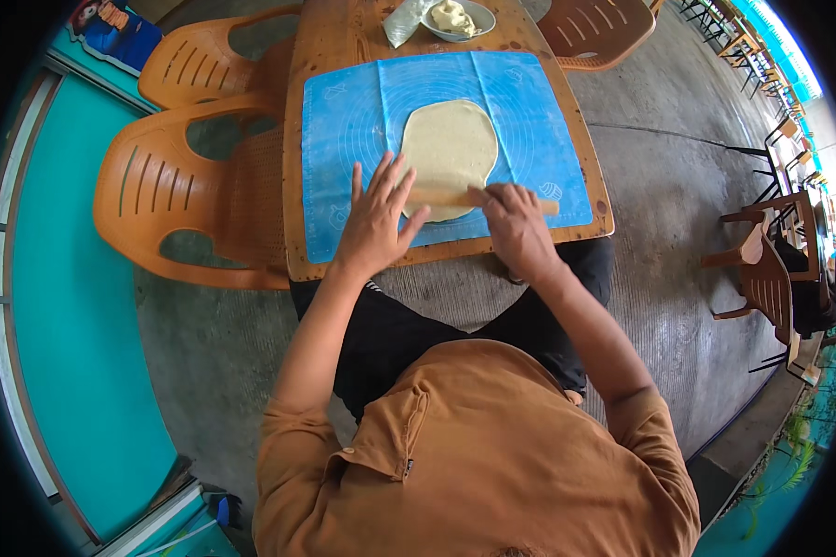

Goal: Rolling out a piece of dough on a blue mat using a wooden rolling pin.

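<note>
A flattened oval sheet of dough (450, 143) lies on a blue pastry mat (341, 125) printed with circles and rulers. Across the near part of the dough runs a wooden rolling pin (446, 198). My right hand (519, 226) is closed around the pin towards its right end, whose tip sticks out past my fingers. Spread fingers mark my left hand (380, 216), which is at the pin's left end and holds nothing; whether it touches the pin is hard to tell. The pin's left tip is hidden by that hand.
Beyond the mat, a bowl (486, 19) of dough (451, 17) and a plastic bag (404, 24) stand on the wooden table (348, 28). Orange plastic chairs (160, 188) flank its left side. A brown chair (602, 31) is at the far right.
</note>
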Demonstrator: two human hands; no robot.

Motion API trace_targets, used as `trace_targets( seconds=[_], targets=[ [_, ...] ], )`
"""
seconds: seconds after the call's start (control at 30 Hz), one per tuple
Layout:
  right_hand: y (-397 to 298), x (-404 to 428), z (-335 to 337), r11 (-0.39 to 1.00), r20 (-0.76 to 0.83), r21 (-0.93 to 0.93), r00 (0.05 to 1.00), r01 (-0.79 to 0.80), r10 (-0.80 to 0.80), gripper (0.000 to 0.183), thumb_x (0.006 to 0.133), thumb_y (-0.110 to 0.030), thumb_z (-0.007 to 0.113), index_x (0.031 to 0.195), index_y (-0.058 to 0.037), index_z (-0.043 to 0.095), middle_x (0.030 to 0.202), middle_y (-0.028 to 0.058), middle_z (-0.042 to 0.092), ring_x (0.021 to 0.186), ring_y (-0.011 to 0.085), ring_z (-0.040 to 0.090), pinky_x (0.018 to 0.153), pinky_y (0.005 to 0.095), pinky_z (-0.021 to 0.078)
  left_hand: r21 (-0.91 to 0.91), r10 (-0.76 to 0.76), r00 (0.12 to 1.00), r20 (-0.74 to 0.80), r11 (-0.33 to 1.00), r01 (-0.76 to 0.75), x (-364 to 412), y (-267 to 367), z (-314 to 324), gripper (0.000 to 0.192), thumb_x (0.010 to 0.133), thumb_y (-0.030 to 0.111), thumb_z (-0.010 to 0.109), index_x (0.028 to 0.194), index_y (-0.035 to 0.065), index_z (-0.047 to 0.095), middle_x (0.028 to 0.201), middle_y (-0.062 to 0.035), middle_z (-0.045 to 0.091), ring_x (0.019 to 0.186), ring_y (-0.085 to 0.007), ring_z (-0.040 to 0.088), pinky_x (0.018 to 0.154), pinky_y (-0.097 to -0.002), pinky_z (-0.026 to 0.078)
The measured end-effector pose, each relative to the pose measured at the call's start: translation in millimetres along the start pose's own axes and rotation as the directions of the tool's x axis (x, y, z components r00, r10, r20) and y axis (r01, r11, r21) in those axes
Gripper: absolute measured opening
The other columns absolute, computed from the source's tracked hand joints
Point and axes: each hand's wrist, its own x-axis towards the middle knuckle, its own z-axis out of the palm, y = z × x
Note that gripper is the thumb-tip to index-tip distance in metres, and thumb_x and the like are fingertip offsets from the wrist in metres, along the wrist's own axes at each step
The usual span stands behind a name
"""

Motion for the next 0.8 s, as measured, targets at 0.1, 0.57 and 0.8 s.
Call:
trace_targets(
  seconds=[0.1,0.57,0.8],
  targets=[
    [24,28,8,1.0,-0.017,-0.006,1.0,0.0,0.0,0.045,0.089,0.0,0.06,0.132,-0.0075,0.068,0.113,0.0093,0.064,0.11,0.0287,0.061,0.093,0.041,0.0463,0.054,-0.034,0.999,-0.041,0.998,0.037,39,-20,13,0.059,0.11,0.04,0.05,0.15,-0.0023,0.05,0.159,-0.0203,0.049,0.155,-0.0331,0.037,0.128,-0.0623,0.012],
    [56,74,51,0.98,0.012,-0.004,0.98,-0.197,0.197,0.046,0.108,-0.028,0.05,0.146,-0.003,0.057,0.157,0.023,0.046,0.152,0.0418,0.035,0.126,0.0613,0.0237,0.216,-0.255,0.962,0.1,0.949,0.229,86,-55,63,0.065,0.113,0.045,0.03,0.163,0.0051,0.034,0.171,-0.016,0.03,0.162,-0.0281,0.018,0.13,-0.0587,0.001],
    [52,64,67,0.923,0.181,-0.204,0.914,-0.325,0.362,0.064,0.111,-0.041,0.031,0.161,-0.001,0.037,0.167,0.0253,0.033,0.159,0.0427,0.021,0.13,0.0583,0.012,0.26,-0.268,0.953,0.141,0.939,0.225,72,-43,52,0.062,0.112,0.039,0.031,0.164,0.0043,0.032,0.172,-0.0162,0.028,0.162,-0.0293,0.019,0.13,-0.0594,0.003]
  ],
)
